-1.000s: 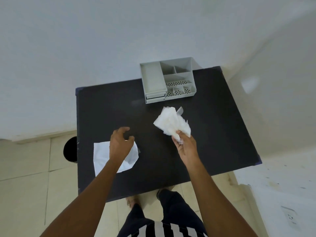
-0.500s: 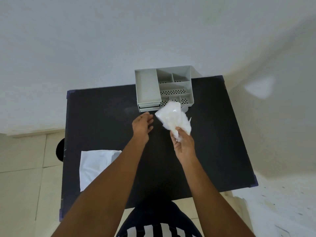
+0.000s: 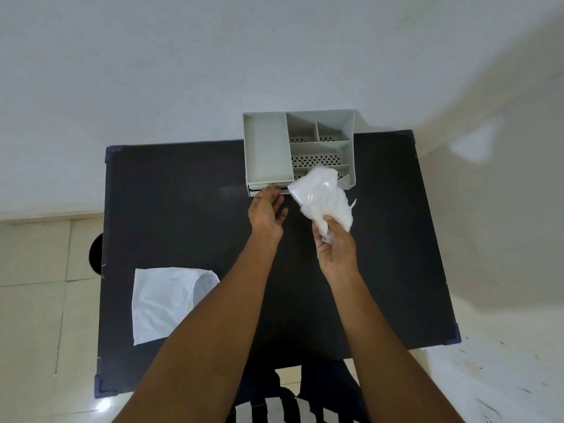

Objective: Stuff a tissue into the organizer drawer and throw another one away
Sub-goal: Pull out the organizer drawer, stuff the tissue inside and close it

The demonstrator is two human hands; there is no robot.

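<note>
While right hand fingers clamp one tissue, left hand fingers apart, second tissue flat.

organizer: smooth grey plastic | tissue: crumpled white paper | table: matt black

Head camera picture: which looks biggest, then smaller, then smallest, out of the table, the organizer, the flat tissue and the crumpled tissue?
1. Table
2. Organizer
3. Flat tissue
4. Crumpled tissue

Organizer and flat tissue look close in size; the organizer lies farther away, so their order is unsure.
</note>
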